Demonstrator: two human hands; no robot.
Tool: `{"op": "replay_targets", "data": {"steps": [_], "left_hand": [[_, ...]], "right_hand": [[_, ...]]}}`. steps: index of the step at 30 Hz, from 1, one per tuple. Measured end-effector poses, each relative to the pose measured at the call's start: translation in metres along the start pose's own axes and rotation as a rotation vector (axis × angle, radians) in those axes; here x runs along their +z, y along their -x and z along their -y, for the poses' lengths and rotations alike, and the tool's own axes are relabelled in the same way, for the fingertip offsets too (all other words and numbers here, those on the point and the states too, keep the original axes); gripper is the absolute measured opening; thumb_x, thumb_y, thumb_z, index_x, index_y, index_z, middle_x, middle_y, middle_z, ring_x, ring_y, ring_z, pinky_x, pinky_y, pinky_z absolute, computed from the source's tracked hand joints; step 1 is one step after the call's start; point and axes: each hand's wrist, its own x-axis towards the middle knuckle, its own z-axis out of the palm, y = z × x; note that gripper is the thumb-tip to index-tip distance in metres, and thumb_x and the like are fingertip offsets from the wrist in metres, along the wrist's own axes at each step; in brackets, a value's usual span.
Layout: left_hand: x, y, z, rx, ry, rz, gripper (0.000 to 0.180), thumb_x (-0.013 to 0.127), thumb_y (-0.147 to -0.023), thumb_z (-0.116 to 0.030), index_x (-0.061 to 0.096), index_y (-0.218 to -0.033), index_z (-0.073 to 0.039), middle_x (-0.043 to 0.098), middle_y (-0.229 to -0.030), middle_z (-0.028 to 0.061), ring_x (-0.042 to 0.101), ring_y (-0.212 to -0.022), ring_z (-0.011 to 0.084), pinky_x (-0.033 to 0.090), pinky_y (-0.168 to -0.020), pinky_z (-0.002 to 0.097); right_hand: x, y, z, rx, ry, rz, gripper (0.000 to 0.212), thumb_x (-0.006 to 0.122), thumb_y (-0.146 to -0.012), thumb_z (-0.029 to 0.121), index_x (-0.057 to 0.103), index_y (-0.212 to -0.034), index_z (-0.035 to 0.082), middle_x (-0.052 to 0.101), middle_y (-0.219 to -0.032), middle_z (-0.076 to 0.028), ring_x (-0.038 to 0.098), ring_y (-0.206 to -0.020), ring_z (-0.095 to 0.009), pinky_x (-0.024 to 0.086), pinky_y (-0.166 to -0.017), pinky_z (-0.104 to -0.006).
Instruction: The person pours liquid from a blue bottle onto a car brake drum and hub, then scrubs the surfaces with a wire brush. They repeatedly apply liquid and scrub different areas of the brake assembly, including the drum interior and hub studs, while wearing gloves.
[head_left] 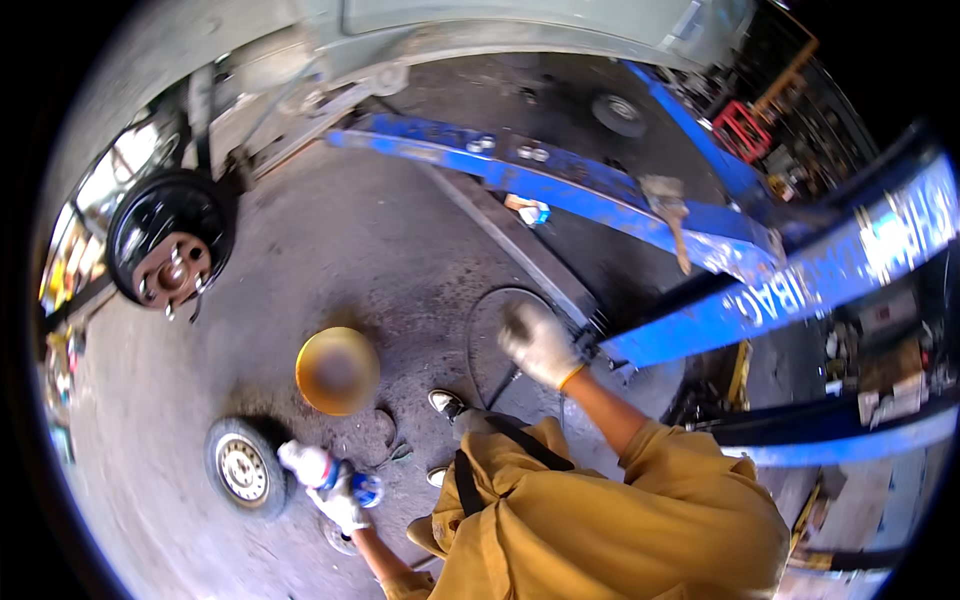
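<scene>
My left hand, in a white glove, is wrapped round a plastic bottle with a white upper part and blue and red below. The bottle lies tilted in the grip, close to a wheel on the floor. My right hand, also in a white glove, is raised over a black hose, beside the blue lift column. Motion smears its fingers, and whether they hold anything cannot be seen. A yellow bucket stands on the floor between the two hands; its inside is blurred.
A raised vehicle is overhead, its wheel hub exposed at left. A blue lift arm crosses ahead, with a brush on it. Another tyre lies farther off. A blue lift column and cluttered shelving stand right.
</scene>
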Motion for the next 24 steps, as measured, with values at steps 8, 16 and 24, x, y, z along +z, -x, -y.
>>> {"op": "replay_targets", "data": {"steps": [8, 16, 24], "left_hand": [[-0.023, -0.044, 0.061, 0.354, 0.116, 0.09, 0.06, 0.072, -0.078, -0.003, 0.051, -0.134, -0.003, 0.06, -0.124, 0.008, 0.059, -0.107, 0.0206, 0.044, -0.099, 0.0338], [-0.022, -0.028, 0.012, 0.305, 0.142, 0.136, 0.033, 0.074, -0.075, -0.005, 0.067, -0.108, -0.002, 0.067, -0.098, 0.0059, 0.061, -0.084, 0.0157, 0.049, -0.084, 0.0322], [-0.091, 0.039, 0.127, -0.255, 0.287, -0.249, 0.08, 0.084, -0.065, -0.008, 0.047, -0.135, -0.007, 0.06, -0.118, 0.0062, 0.058, -0.105, 0.0201, 0.046, -0.094, 0.0355]], "right_hand": [[-0.215, -0.025, -0.074, 0.37, 0.892, -0.824, 0.049, 0.073, -0.078, 0.033, 0.056, -0.114, 0.003, 0.061, -0.101, -0.02, 0.061, -0.096, -0.04, 0.051, -0.085, -0.0486], [-0.232, -0.044, -0.138, 0.618, 0.85, -0.3, 0.053, 0.055, -0.085, 0.043, 0.054, -0.119, 0.002, 0.063, -0.116, -0.029, 0.061, -0.108, -0.044, 0.048, -0.092, -0.0514], [-0.19, -0.039, -0.175, 0.418, 0.691, -0.953, 0.05, 0.056, -0.093, 0.042, 0.053, -0.115, -0.003, 0.068, -0.098, -0.027, 0.067, -0.085, -0.045, 0.055, -0.073, -0.0508]]}}
